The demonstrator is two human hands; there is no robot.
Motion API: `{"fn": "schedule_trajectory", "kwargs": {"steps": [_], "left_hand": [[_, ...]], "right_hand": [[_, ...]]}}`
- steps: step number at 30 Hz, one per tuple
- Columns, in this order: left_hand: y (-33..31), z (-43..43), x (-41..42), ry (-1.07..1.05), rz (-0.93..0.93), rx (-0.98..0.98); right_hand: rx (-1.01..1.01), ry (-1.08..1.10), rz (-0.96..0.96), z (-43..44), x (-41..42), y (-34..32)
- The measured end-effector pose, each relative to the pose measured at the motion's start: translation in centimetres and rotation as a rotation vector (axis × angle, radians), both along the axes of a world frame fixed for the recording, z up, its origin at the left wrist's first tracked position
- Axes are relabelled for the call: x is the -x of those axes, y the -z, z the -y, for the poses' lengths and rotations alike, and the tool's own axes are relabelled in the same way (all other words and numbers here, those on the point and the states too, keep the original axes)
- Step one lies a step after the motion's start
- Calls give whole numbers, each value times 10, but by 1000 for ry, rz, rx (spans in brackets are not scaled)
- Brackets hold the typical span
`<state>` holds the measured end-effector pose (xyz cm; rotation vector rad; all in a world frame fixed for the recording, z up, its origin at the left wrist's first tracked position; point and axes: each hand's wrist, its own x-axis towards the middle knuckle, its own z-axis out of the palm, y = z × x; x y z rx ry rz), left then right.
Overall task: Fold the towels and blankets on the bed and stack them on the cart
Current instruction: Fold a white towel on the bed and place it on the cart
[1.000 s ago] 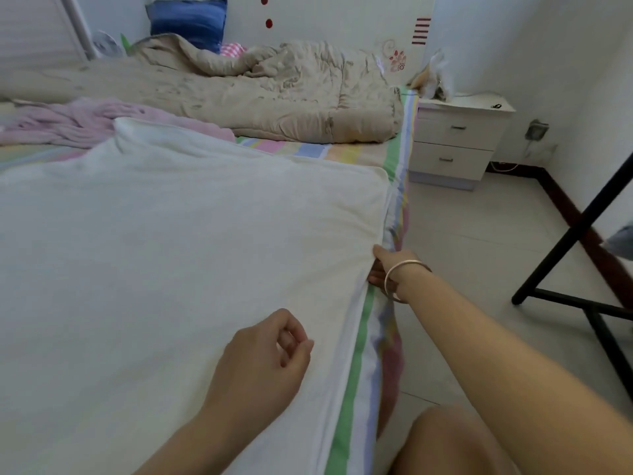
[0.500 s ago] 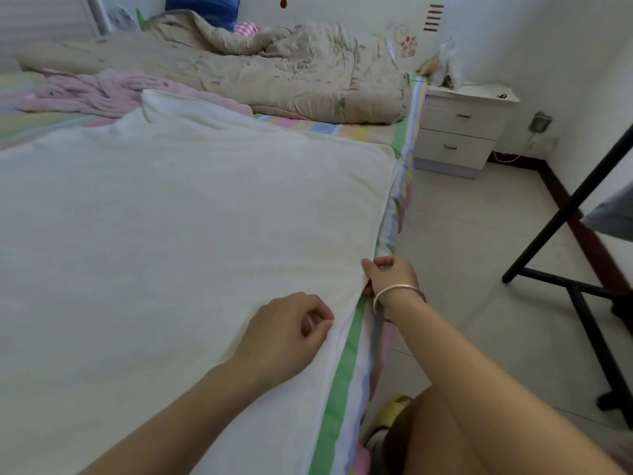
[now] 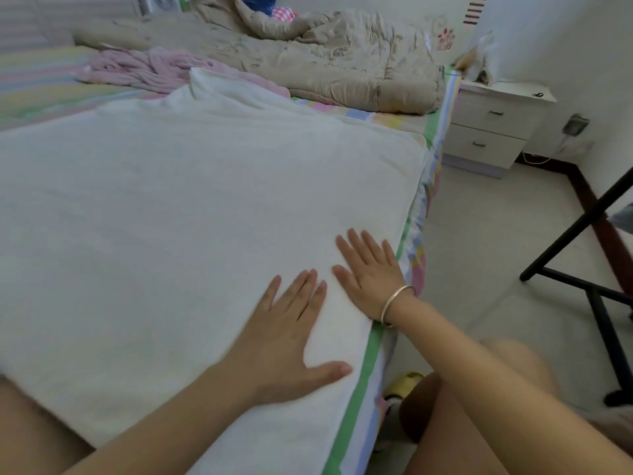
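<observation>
- We judge the task to be at an early stage. The white blanket (image 3: 188, 217) lies spread wide over the near part of the bed (image 3: 364, 378), with its right edge running along the bed's side. It is not yet a compact bundle.
- Its edge looks thick, as if doubled once, but we cannot be sure how many layers there are.
- The left hand (image 3: 291, 334) lies palm down on the white blanket near that edge. Its grip is fully open, the fingers are straight and it holds nothing.
- The right hand (image 3: 370, 279), with a bracelet (image 3: 394, 303) at the wrist, lies just beside it, also flat. Its grip is likewise spread open and holds nothing.
- We read this as smoothing or pressing before the next fold.
- Still to be done, as we judge it: the pink towel (image 3: 144, 66) lies crumpled farther up the bed, and the beige quilt (image 3: 325, 60) is bunched behind it.
- We see nothing stacked anywhere. The black frame (image 3: 575, 231) on the right may belong to the cart, but we cannot tell.
- Half a second ago both hands were curled at the blanket's edge, the right one at the bed's side. Now both have let go and flattened onto the cloth.
- The blanket itself has hardly shifted.
</observation>
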<state>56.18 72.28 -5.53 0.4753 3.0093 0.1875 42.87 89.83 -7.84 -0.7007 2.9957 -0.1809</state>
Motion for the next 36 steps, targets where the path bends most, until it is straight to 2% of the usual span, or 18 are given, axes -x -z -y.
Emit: {"fn": "schedule_trajectory", "kwargs": {"steps": [3, 5, 6, 8, 9, 10, 12, 14, 19, 22, 24, 27, 29, 31, 33, 36], "left_hand": [[1, 0, -3, 50, -27, 20], [-2, 4, -5, 109, 5, -87], [-6, 7, -4, 113, 33, -235], [-15, 21, -7, 1, 20, -650], [-18, 32, -8, -96, -57, -797], [-20, 44, -7, -201, -153, -860], [-23, 73, -10, -384, -295, -791], [-21, 102, -15, -490, -350, -663], [-9, 154, -39, -585, -380, -442], [-2, 174, -51, -583, -354, -377], [-1, 183, -55, -587, -345, -355], [-9, 194, -54, -642, -336, -365], [-16, 203, -47, -706, -342, -408], [-24, 218, -34, -769, -336, -464], [-32, 239, -16, -811, -330, -479], [-42, 278, 15, -810, -347, -431]], "right_hand": [[-5, 93, 44, -15, -13, 0], [-47, 152, 62, -16, -19, -6], [-73, 178, 60, -13, -19, -12], [-80, 204, 34, 4, -19, -29], [-57, 184, 19, 17, -23, -36], [-27, 134, 10, 31, -29, -41], [-6, -36, 30, 64, -52, -42], [-56, -213, 33, 92, -84, -29], [-47, -685, -25, 116, -158, -12], [-43, -957, 37, 119, -177, -22], [39, -956, 81, 129, -167, -37], [148, -706, 5, 153, -125, -60], [9, -500, -12, 172, -95, -59], [-89, -399, 20, 196, -89, -45], [-138, -520, -32, 218, -104, -23], [-61, -863, -139, 244, -126, -9]]}}
